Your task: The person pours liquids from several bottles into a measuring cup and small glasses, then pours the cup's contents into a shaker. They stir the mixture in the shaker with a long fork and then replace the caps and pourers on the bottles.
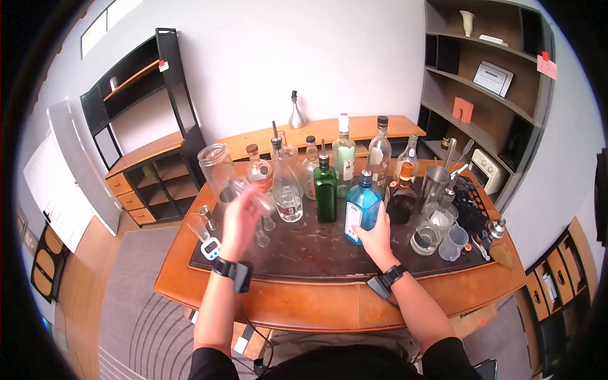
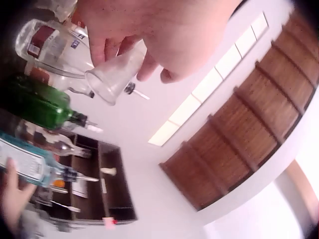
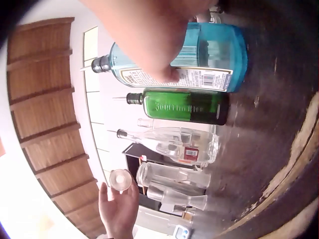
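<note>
My left hand [image 1: 239, 218] holds a small clear glass [image 2: 110, 79] above the left part of the desk. Its round mouth faces the camera in the right wrist view, with the fingers around its side. My right hand [image 1: 375, 239] grips a blue glass bottle [image 1: 362, 206] with a white label and a dark-collared pour spout. That bottle stands upright at the front of the row, thumb across its label. Just left of it is a green bottle [image 1: 325, 193], also with a spout. A clear bottle [image 1: 289, 199] with a spout stands between the green one and my left hand.
Several more bottles stand behind, including a dark brown one [image 1: 401, 201]. On the right are a mixing glass [image 1: 425, 239], a plastic jug [image 1: 453, 244] and metal bar tools. A small timer [image 1: 211, 248], a jigger [image 1: 207, 216] and a large glass jar [image 1: 216, 166] are at left.
</note>
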The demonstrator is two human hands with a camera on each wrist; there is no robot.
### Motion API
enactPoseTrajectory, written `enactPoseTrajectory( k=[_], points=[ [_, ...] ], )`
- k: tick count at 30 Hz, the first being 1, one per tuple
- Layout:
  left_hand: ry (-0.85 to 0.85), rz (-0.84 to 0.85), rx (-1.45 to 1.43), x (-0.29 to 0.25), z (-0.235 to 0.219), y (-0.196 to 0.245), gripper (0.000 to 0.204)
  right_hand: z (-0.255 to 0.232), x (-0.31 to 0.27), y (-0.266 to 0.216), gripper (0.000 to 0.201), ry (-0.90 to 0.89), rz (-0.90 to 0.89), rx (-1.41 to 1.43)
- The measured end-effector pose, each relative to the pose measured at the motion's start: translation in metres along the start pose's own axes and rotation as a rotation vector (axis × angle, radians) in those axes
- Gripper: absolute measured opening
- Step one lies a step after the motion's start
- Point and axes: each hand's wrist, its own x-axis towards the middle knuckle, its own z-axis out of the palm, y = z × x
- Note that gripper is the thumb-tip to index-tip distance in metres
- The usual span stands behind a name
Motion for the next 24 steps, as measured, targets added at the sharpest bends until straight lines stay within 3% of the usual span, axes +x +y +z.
enactPoseTrajectory(
  k=[3, 6, 7, 9, 10, 11, 14, 18, 21, 22, 24],
  points=[
    [-0.162, 0.054, 0.626, -0.027, 0.017, -0.035, 0.033, 0.004, 0.008, 0.004, 0.103, 0.008, -0.025, -0.032],
    [-0.235, 0.185, 0.897, -0.037, 0.014, -0.084, 0.032, 0.012, 0.024, 0.016, 0.09, -0.064, -0.051, -0.058],
    [-0.229, 0.129, 0.865, -0.038, 0.012, -0.092, 0.032, 0.015, 0.031, 0.021, 0.09, -0.064, -0.054, -0.061],
    [-0.21, 0.18, 0.925, -0.038, 0.006, -0.104, 0.032, 0.016, 0.04, 0.024, 0.078, -0.162, -0.051, -0.082],
    [-0.209, 0.18, 0.923, -0.039, 0.002, -0.109, 0.032, 0.017, 0.041, 0.025, 0.056, -0.122, -0.027, -0.105],
    [-0.196, 0.203, 0.935, -0.039, -0.001, -0.114, 0.031, 0.021, 0.046, 0.033, 0.056, -0.122, -0.026, -0.107],
    [-0.192, 0.232, 0.983, -0.041, -0.005, -0.116, 0.031, 0.029, 0.054, 0.058, 0.031, -0.124, -0.084, -0.197],
    [-0.188, 0.221, 0.992, -0.044, -0.004, -0.116, 0.031, 0.029, 0.046, 0.054, 0.036, -0.027, -0.091, -0.392],
    [-0.21, 0.358, 1.06, -0.043, -0.002, -0.119, 0.031, 0.019, 0.027, 0.044, 0.039, -0.066, -0.139, -0.4],
    [-0.213, 0.305, 1.057, -0.044, -0.002, -0.117, 0.032, 0.01, 0.022, 0.042, 0.043, -0.214, -0.076, -0.377],
    [-0.217, 0.287, 1.055, -0.044, -0.002, -0.115, 0.032, -0.004, 0.015, 0.022, 0.044, -0.124, -0.083, -0.381]
  ],
)
